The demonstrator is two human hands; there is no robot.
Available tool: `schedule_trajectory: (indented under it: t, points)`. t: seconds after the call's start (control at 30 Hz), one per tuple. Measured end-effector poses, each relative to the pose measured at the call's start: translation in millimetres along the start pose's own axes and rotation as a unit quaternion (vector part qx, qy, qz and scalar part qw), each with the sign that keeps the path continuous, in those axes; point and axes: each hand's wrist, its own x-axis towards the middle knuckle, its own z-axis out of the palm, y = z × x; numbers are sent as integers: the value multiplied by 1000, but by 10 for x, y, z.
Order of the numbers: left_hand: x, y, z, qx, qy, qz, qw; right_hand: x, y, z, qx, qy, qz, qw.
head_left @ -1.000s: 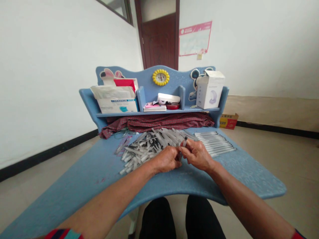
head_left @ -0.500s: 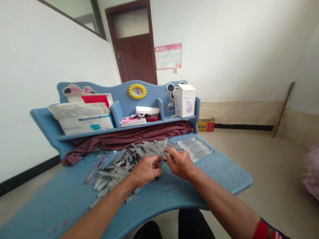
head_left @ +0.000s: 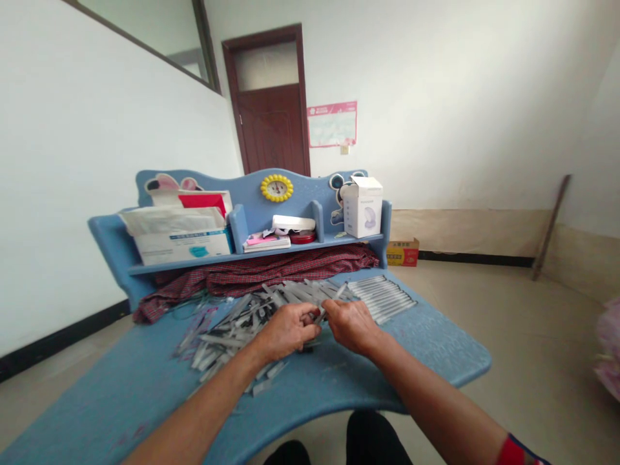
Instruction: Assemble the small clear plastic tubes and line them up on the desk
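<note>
Both hands meet over the middle of the blue table (head_left: 387, 361). Between them a slim, translucent pen (head_left: 341, 290) slants up to the right. My left hand (head_left: 290, 328) is closed around its lower end with thumb and fingers. Higher on the same pen, my right hand (head_left: 352, 323) pinches it with bent fingers. Beside and behind my left hand spreads a loose pile of grey, clear pen-like pieces (head_left: 227, 336), some with dark parts. To the right of my right hand, a neat row of pens with dark ends (head_left: 385, 297) lies side by side.
A blue shelf (head_left: 237, 226) stands along the table's back, with a mask box (head_left: 184, 247), a white box (head_left: 363, 210) and a yellow flower-shaped clock (head_left: 276, 188). Bunched checked cloth (head_left: 271, 270) lies beneath it. The table's front edge curves around my knees.
The pen has tipped from nearly upright to a rightward slant, and my right hand has closed onto it. The camera view has shifted slightly, so the surroundings sit lower.
</note>
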Motion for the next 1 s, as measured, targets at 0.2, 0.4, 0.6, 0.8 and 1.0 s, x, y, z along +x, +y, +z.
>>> schedule_trajectory:
  t: [0.2,0.4,0.6,0.8,1.0]
  points:
    - [-20,15,-66,55,95,4,994,109,314,-250,-65,-55,102,991]
    - [-46,38,-109,126,118,57,983,226,939,-213,-99,-134,153,974]
    - [-53,25,-172,174,131,86,972,221,1202,-30,-112,-176,149,967]
    - [-66,28,-240,176,148,68,971,260,1256,66,-119,-188,130,966]
    - [-73,20,-289,183,146,60,970,229,1291,84,-114,-197,116,967]
